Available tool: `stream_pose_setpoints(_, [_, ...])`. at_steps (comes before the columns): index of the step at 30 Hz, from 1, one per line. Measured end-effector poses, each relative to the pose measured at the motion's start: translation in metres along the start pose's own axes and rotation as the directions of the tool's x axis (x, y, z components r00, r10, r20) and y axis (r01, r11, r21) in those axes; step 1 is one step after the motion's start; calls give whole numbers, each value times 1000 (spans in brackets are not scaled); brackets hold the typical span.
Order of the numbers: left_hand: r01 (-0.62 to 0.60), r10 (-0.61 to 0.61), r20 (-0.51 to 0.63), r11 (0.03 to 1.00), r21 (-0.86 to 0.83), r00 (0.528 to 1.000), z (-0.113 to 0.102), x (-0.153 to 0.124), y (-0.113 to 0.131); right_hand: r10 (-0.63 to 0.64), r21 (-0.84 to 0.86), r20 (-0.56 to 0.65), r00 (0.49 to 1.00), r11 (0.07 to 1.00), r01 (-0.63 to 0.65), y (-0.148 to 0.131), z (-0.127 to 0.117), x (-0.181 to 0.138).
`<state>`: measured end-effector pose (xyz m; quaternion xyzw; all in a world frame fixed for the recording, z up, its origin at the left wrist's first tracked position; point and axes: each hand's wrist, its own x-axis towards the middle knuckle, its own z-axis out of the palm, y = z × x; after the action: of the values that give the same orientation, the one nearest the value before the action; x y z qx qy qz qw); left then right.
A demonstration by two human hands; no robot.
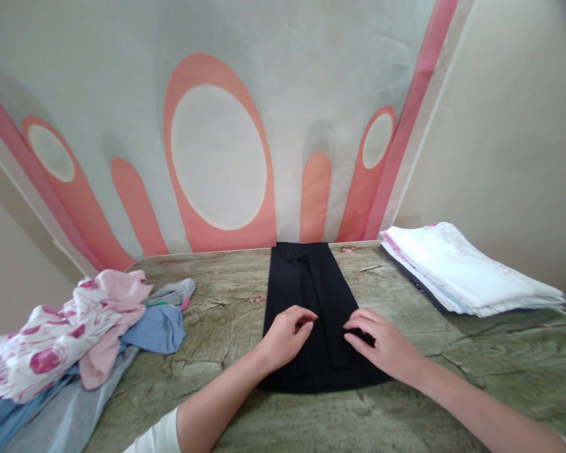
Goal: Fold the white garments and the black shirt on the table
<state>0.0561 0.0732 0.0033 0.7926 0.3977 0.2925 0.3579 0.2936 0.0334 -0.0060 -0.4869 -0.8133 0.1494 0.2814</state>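
Note:
A black garment [287, 283] lies folded into a long narrow panel in the middle of the table, with a sleeve-like strip running down its front. Over its left part is my left hand [290, 335], fingers loosely curved and the thumb slightly apart from them. My right hand [382, 343] hovers at the garment's right edge in a similar curved shape, a gap showing between thumb and fingers. Nothing is visible in either hand. Whether the fingertips touch the cloth I cannot tell.
A loose heap of clothes [70, 340], white-and-pink, blue and grey, lies on the left. At the right sits a stack of folded clothes [466, 270] with a white one on top. The wood-patterned table [221, 277] meets a printed backdrop [292, 63] behind.

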Motion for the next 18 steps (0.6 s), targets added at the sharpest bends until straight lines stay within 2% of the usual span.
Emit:
stream_pose_setpoints(2, [55, -59, -47, 994, -96, 997, 0, 17, -13, -11, 79, 70, 997, 997, 6, -14, 1, -2])
stream_pose_setpoints(5, [93, -105, -48, 974, -205, 993, -3, 53, -28, -23, 109, 149, 989, 994, 7, -28, 5, -6])
stream_pose_setpoints(7, [144, -159, -70, 971, -190, 985, -5, 83, -37, -26, 96, 171, 985, 995, 10, -31, 8, -7])
stream_pose_setpoints(13, [280, -310, -244, 949, -147, 919, -3, 169, -70, -13, 39, 184, 983, 999, 6, -26, 14, -5])
stream_pose_setpoints(18, [345, -401, -312, 913, -220, 861, 6, 199, -89, -71, -14, 186, 980, 997, 75, -21, 18, -5])
